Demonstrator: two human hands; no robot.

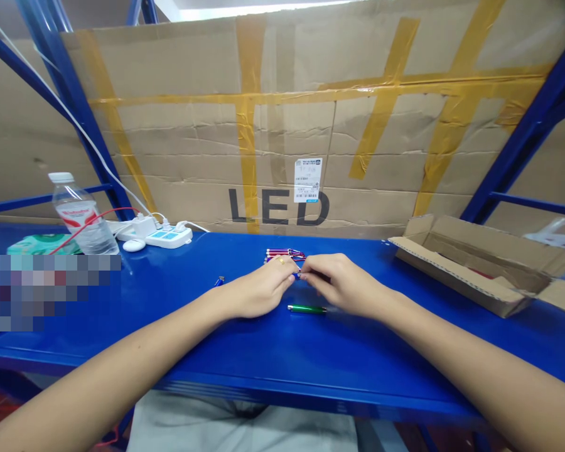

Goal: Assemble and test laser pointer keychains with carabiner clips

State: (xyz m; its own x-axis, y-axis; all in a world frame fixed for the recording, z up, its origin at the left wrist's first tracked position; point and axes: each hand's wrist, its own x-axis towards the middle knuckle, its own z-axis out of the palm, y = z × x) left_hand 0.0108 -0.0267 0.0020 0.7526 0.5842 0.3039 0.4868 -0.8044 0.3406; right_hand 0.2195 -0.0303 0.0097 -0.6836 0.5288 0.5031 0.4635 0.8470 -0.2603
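My left hand (262, 290) and my right hand (341, 284) meet fingertip to fingertip over the blue table (282, 351). Both are closed in a pinch on a small blue pen-like piece (297, 275), mostly hidden by the fingers. A green pen (307, 309) lies on the table just below my hands, near my right palm. Just behind my hands lies a small pile of red and purple pens (285, 254). Left of my left wrist is a small blue part (220, 280).
An open cardboard box (480, 263) sits at the right. At the back left stand a water bottle (81, 216), a white power strip (168, 236) with cables and a green packet (42, 243). A taped cardboard wall (282, 125) marked LED closes the back.
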